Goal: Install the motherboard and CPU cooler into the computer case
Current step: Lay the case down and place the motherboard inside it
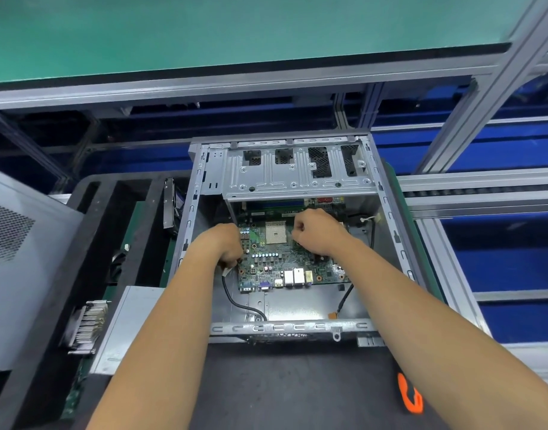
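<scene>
The green motherboard point(282, 262) lies inside the open grey computer case point(297, 178), its white CPU socket point(276, 232) bare and its rear ports facing me. My left hand point(224, 243) grips the board's left edge with curled fingers, next to a black cable point(232, 296). My right hand point(317, 231) is curled over the board just right of the socket; what its fingers hold is hidden. The finned CPU cooler point(88, 325) lies outside the case at the lower left, on the black foam tray.
A grey case side panel point(21, 259) leans at the far left. The black foam tray point(95, 243) holds parts left of the case. An orange-handled tool point(411, 397) lies on the black mat at the lower right. Aluminium rails and blue bins stand behind and to the right.
</scene>
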The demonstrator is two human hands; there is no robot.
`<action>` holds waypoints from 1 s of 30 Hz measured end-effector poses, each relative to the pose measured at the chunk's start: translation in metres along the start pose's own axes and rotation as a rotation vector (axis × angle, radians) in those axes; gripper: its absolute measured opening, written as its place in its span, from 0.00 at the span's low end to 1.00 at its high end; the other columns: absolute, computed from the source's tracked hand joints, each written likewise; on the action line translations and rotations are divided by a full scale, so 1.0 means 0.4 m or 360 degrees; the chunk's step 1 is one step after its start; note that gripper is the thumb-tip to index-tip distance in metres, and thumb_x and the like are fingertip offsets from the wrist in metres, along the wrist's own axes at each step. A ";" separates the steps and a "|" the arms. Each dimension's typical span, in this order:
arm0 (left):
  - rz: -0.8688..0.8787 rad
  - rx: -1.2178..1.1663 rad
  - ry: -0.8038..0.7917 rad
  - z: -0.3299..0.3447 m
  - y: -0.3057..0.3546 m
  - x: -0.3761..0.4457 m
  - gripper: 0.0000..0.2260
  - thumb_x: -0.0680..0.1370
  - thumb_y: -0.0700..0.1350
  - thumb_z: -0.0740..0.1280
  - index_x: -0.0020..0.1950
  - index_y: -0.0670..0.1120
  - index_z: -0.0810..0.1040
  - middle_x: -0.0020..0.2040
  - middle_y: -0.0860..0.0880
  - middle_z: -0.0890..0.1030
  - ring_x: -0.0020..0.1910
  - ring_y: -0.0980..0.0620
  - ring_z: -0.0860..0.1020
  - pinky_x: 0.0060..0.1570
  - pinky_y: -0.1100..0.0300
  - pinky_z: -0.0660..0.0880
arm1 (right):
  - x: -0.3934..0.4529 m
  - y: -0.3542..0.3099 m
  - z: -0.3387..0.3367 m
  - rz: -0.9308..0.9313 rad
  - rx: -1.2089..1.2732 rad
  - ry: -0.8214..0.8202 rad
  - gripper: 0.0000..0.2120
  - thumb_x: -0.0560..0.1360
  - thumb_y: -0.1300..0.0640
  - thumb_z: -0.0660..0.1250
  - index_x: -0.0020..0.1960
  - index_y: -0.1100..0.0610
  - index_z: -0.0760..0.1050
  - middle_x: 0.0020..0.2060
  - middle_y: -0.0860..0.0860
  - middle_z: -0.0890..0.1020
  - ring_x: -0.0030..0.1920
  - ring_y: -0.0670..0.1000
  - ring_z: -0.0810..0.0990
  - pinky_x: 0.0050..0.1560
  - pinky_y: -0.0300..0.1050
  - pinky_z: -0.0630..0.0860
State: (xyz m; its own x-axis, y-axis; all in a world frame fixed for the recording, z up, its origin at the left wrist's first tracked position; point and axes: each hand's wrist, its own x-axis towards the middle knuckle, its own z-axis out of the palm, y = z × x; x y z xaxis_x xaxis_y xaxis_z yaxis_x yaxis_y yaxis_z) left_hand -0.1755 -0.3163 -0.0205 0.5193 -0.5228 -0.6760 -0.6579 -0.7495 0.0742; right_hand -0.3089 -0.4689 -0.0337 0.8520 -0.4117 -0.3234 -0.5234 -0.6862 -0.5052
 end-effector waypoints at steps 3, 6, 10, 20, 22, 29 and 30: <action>-0.0020 0.0039 -0.0011 -0.002 0.001 -0.009 0.04 0.72 0.37 0.69 0.46 0.39 0.78 0.46 0.45 0.77 0.42 0.49 0.73 0.37 0.59 0.70 | 0.001 0.001 0.000 0.0008 -0.0005 -0.0005 0.09 0.77 0.58 0.63 0.39 0.59 0.75 0.30 0.53 0.75 0.29 0.51 0.71 0.31 0.41 0.68; -0.0051 -0.0048 -0.0030 -0.001 0.002 -0.010 0.11 0.75 0.38 0.67 0.56 0.36 0.78 0.54 0.45 0.79 0.46 0.49 0.74 0.44 0.59 0.72 | 0.002 0.000 0.000 0.0010 -0.0005 -0.0010 0.09 0.77 0.58 0.63 0.39 0.59 0.74 0.30 0.53 0.75 0.30 0.51 0.71 0.32 0.42 0.70; -0.0139 -0.0219 -0.0092 0.003 0.007 -0.008 0.12 0.75 0.39 0.68 0.57 0.40 0.79 0.51 0.44 0.81 0.45 0.47 0.79 0.54 0.53 0.78 | 0.001 0.001 -0.001 0.0026 -0.0005 -0.0026 0.08 0.77 0.57 0.64 0.40 0.58 0.75 0.32 0.53 0.76 0.31 0.53 0.72 0.37 0.46 0.73; -0.0170 -0.0712 -0.0286 0.028 0.040 -0.018 0.06 0.72 0.31 0.69 0.36 0.38 0.77 0.30 0.44 0.80 0.24 0.52 0.75 0.26 0.63 0.73 | 0.005 0.000 -0.006 0.0052 0.0022 -0.0055 0.10 0.78 0.57 0.63 0.39 0.60 0.73 0.35 0.56 0.75 0.34 0.53 0.70 0.37 0.45 0.69; -0.0221 -0.0670 -0.0292 0.038 0.037 -0.014 0.05 0.73 0.32 0.68 0.39 0.38 0.76 0.33 0.43 0.79 0.25 0.51 0.74 0.33 0.59 0.76 | 0.003 0.001 -0.007 0.0054 0.0028 -0.0057 0.10 0.78 0.58 0.63 0.39 0.60 0.72 0.34 0.56 0.73 0.34 0.53 0.69 0.36 0.45 0.67; -0.0267 -0.0653 -0.0442 0.066 0.032 0.013 0.13 0.78 0.34 0.63 0.62 0.31 0.73 0.53 0.37 0.78 0.45 0.43 0.77 0.62 0.50 0.74 | 0.002 0.007 -0.004 0.0071 0.0045 -0.0070 0.10 0.78 0.55 0.63 0.40 0.59 0.73 0.34 0.56 0.74 0.35 0.53 0.70 0.37 0.44 0.68; -0.0268 -0.0691 -0.0436 0.069 0.033 0.015 0.13 0.79 0.34 0.63 0.62 0.31 0.72 0.52 0.37 0.78 0.43 0.44 0.78 0.61 0.50 0.74 | 0.003 0.008 -0.002 0.0072 0.0042 -0.0076 0.10 0.78 0.56 0.63 0.41 0.60 0.74 0.35 0.56 0.74 0.35 0.53 0.70 0.37 0.45 0.68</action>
State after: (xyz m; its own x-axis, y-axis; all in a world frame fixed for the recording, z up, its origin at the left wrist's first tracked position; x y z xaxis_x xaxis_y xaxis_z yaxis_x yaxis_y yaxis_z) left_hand -0.1962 -0.3180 -0.0436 0.3987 -0.2990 -0.8670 -0.2615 -0.9432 0.2050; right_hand -0.3094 -0.4721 -0.0350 0.8262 -0.4125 -0.3836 -0.5619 -0.6513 -0.5100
